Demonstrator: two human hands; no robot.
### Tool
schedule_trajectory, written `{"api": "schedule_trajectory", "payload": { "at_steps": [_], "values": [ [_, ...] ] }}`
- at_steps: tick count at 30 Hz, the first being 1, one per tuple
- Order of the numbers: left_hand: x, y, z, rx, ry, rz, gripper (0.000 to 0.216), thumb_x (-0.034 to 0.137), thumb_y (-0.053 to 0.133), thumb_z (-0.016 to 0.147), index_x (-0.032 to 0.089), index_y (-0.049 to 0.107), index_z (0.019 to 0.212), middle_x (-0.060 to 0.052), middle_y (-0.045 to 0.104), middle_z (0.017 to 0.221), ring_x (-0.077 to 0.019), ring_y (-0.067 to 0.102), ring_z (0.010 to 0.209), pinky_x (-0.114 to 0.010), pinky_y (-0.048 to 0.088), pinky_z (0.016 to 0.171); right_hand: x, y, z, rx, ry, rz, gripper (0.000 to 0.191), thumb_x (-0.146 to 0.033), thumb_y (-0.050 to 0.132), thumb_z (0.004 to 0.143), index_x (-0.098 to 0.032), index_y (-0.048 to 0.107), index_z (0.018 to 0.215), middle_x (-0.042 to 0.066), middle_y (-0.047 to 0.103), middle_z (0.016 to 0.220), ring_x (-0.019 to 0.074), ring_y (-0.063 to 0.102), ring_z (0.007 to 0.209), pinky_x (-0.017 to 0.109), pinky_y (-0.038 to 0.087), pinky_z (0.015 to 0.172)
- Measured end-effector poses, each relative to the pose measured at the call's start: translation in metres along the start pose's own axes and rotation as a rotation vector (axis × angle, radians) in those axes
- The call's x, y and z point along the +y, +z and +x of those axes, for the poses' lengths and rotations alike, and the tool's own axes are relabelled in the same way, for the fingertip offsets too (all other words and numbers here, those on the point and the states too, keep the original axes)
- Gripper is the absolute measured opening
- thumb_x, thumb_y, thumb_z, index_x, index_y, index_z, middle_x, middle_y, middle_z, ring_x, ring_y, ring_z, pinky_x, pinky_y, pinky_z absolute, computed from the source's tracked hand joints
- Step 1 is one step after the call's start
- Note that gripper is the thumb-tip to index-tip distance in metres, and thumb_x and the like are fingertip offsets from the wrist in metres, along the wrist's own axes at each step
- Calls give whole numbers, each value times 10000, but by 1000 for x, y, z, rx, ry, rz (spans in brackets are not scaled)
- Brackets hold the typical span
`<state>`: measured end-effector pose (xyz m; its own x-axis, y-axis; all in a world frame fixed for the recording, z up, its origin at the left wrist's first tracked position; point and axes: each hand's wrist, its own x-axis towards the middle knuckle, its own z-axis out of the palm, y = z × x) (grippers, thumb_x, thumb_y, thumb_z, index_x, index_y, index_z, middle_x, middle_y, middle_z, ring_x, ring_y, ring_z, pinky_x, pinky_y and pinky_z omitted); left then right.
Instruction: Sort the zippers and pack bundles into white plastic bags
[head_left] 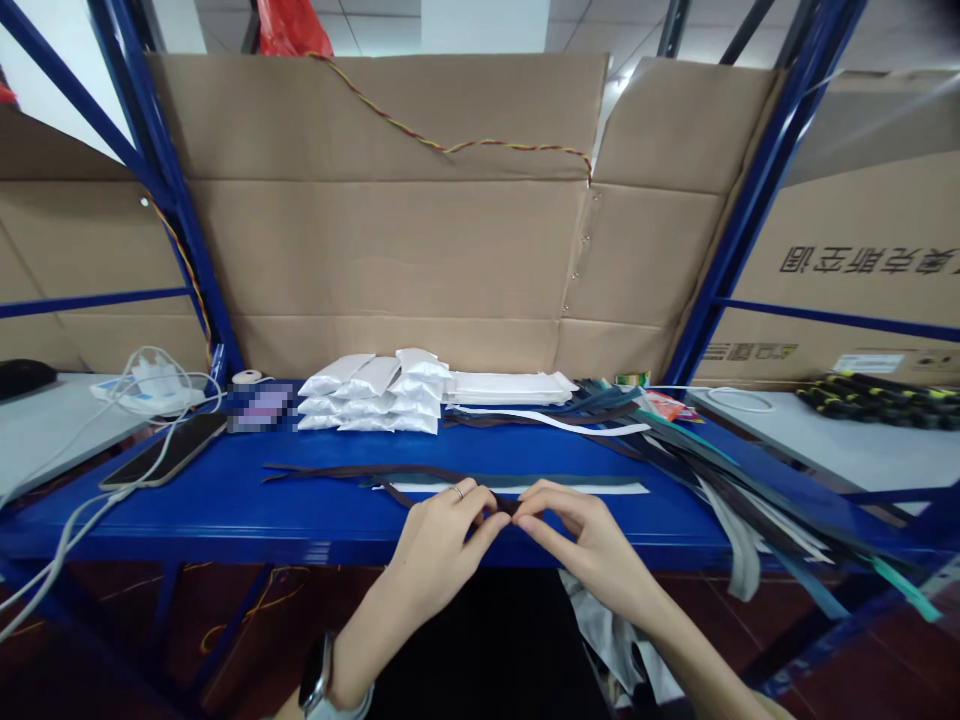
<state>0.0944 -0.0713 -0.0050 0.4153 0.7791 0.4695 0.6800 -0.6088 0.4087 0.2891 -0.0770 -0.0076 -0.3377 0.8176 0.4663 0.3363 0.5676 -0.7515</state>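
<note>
At the front edge of the blue table, my left hand (450, 535) pinches a dark brown fabric strip (360, 470) that looks like zipper tape. Its loose end trails left across the tabletop. Close beside it, my right hand (574, 535) is also closed in a pinch on the strip, the fingertips of both hands nearly touching. The exact pinched part is mostly hidden by fingers. Behind my hands, a blue-grey strip (570, 480) lies on a white strip (622, 489), both running left to right.
White packets (367, 395) are stacked at the back, beside flat white pieces (510, 388). Several dark, grey and teal strips (720, 470) spread over the right side and hang off the front edge. A phone (165, 450) and white cables (75, 530) lie left. Cardboard (390, 250) walls the back.
</note>
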Motion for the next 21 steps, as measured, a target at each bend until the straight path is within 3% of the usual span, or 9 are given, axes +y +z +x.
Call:
{"api": "schedule_trajectory", "payload": {
  "at_steps": [10, 13, 16, 21],
  "values": [
    [-1, -1, -1, -77, 120, 179, 139, 225, 441, 952, 200, 574, 917, -8, 625, 905, -152, 620, 808, -246, 437, 659, 4, 7, 0, 24, 59, 49, 209, -352, 540, 901, -186, 636, 820, 40, 636, 849, 169, 587, 809, 281, 437, 737],
    [-1, 2, -2, -72, 153, 295, 157, 208, 403, 961, 189, 557, 934, -20, 617, 910, -168, 617, 809, -263, 425, 626, 6, 10, -1, 57, 79, 15, 157, -328, 544, 889, -196, 621, 928, 30, 626, 846, 163, 581, 777, 278, 433, 710],
    [-3, 4, -3, -60, 182, 396, 132, 174, 420, 944, 195, 546, 909, -17, 610, 896, -174, 598, 801, -270, 404, 587, 5, 12, -1, 101, 101, -24, 227, -272, 538, 878, -210, 536, 1096, -3, 586, 778, 143, 550, 687, 265, 412, 657],
    [-8, 3, -1, -54, 271, 516, 172, 57, 504, 858, 214, 552, 910, -7, 630, 905, -187, 556, 835, -280, 402, 607, 4, 11, -1, 105, 87, -25, 284, -228, 520, 873, -220, 463, 1151, -33, 520, 712, 133, 510, 656, 260, 393, 660]
  ]
}}
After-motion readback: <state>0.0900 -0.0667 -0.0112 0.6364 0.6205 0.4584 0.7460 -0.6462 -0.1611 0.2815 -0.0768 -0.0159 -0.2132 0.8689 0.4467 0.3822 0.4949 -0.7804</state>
